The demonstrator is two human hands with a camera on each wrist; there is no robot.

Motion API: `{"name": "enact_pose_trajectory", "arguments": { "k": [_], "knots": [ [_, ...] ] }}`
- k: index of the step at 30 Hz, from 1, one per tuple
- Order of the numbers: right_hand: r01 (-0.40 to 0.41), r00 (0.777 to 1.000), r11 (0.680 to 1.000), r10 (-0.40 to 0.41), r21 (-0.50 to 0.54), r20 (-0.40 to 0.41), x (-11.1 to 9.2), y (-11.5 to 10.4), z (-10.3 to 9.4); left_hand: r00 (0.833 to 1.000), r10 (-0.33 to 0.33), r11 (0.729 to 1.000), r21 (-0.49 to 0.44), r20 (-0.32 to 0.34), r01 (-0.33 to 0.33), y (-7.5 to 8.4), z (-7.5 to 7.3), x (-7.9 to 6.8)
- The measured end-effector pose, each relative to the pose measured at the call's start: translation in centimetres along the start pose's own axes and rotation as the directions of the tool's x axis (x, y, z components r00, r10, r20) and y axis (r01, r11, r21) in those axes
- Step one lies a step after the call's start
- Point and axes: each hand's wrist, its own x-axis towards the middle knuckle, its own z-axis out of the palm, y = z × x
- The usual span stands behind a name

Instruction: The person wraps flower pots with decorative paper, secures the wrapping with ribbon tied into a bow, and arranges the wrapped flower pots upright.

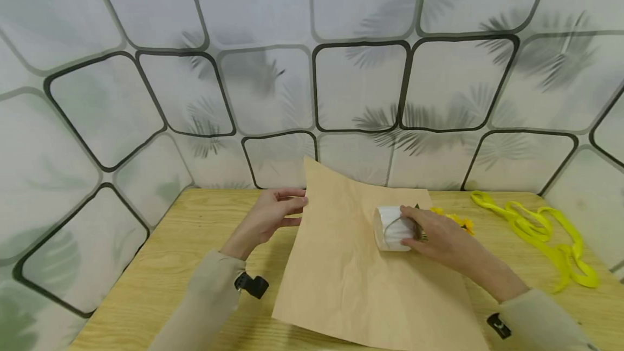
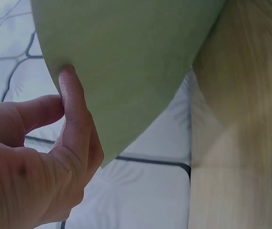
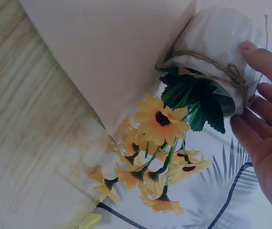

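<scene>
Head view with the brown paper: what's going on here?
A person is working with brown paper and a white pot on a wooden table. Their left hand holds the paper's left edge, raised off the table. Their right hand grips the pot, tipped on its side over the paper, with its yellow flowers pointing right. Twine is tied round the pot. A yellow ribbon lies loose at the right. The pot isn't wrapped.

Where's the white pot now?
In the head view, the pot is right of centre, tipped sideways over the paper in the right hand's grip, its flowers pointing right.
</scene>
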Motion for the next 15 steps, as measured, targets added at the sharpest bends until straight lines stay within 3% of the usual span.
{"name": "enact_pose_trajectory", "arguments": {
  "k": [9,15],
  "knots": [
    [0.027,0.999,0.999,-0.027,0.027,-0.028,-0.1,0.4,0.1,0.997,0.058,0.996,-0.068,0.046,-0.055,2.6,3.6,0.2],
    [0.076,0.995,0.996,-0.073,0.049,-0.062,-0.1,0.6,0.3,0.991,0.093,0.992,-0.091,0.094,-0.085,3.4,5.7,0.8]
  ]
}}
